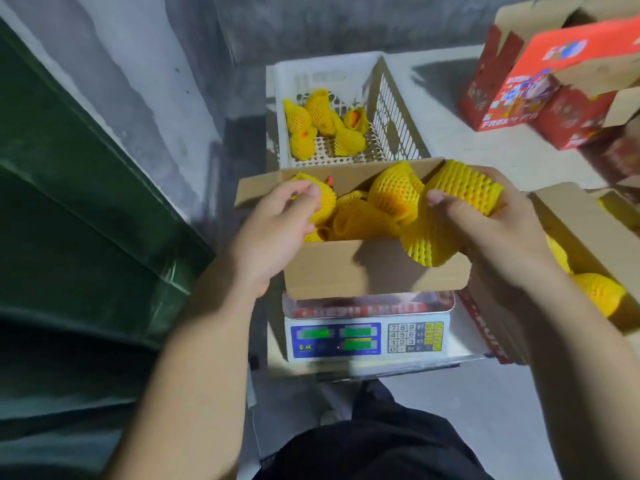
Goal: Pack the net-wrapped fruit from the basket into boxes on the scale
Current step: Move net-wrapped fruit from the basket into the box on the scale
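Gripped a yellow foam-net-wrapped fruit [460, 192] in the right hand [491, 230] over the open brown cardboard box [374, 268] on the white digital scale [367, 336]. Left hand [273, 230] curled round another inside. Soft, springy netting; best cupped around the middle.

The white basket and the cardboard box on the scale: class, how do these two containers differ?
The white basket is perforated plastic; the cardboard box has solid brown walls with flaps. The basket sits behind the scale, the box on it. Both hands are at the box, none at the basket. The basket looks sparsely filled, the box crowded. Both hold yellow net-wrapped fruit.
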The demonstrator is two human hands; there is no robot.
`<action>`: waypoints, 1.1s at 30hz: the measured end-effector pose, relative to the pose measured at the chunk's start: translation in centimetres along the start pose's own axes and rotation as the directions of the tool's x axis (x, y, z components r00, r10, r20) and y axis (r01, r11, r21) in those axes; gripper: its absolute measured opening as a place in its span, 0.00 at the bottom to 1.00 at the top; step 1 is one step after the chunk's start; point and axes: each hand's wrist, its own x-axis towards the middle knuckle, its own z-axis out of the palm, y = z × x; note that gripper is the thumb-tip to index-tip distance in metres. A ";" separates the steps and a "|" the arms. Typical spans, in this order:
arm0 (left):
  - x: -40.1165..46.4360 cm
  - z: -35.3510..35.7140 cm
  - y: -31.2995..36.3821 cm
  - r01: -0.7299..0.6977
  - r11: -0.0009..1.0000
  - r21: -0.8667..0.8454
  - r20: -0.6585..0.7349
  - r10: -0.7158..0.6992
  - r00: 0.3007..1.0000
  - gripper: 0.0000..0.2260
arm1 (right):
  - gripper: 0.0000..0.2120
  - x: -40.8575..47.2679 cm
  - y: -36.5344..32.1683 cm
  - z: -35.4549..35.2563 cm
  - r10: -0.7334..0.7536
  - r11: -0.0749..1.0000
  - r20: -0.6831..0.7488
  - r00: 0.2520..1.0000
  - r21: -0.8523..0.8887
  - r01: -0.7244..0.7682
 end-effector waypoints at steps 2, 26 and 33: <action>-1.4 -0.7 -1.2 -0.030 1.000 0.005 -0.010 0.030 0.999 0.14 | 0.26 -1.1 -0.2 0.7 0.011 1.000 0.047 0.999 -0.009 -0.011; -8.0 -4.7 -3.8 -0.363 0.928 0.082 0.173 0.345 0.922 0.27 | 0.11 -7.4 -4.8 10.8 -0.025 0.940 0.401 0.916 0.321 -0.115; -7.9 -3.6 -4.1 -0.338 0.940 0.047 0.112 0.331 0.937 0.27 | 0.12 -6.5 -4.0 9.8 -0.021 0.931 0.337 0.941 0.349 -0.104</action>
